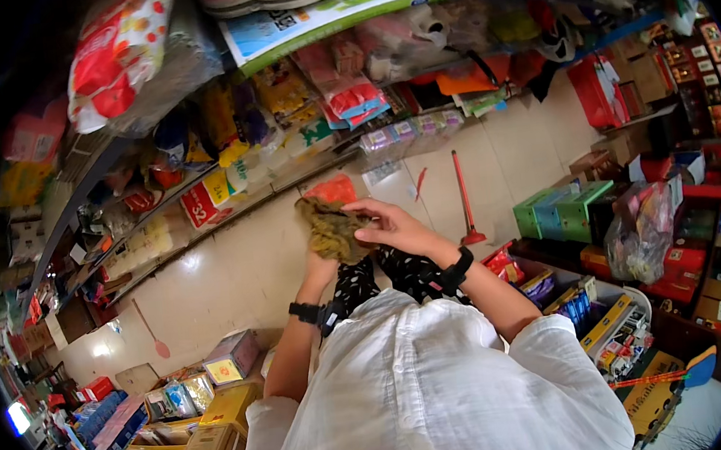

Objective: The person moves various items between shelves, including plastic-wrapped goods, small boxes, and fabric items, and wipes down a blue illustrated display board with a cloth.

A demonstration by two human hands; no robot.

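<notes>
A crumpled olive-brown cloth (333, 227) is held up in front of my body, above the tiled floor. My left hand (321, 267) grips it from below, with most of the fingers hidden behind its folds. At its right edge, my right hand (395, 227) pinches the fabric between thumb and fingers. Just beyond the cloth shows an orange-red piece (332, 190), partly covered; I cannot tell whether it touches the cloth. Both wrists wear black bands.
Packed shelves (247, 202) with bagged goods run along the far side. A red plunger-like tool (468, 216) is at the right on the tiled floor (236, 270). Green boxes (569, 212) and a plastic bag (643, 235) stand right. Cartons (216, 430) crowd the near left.
</notes>
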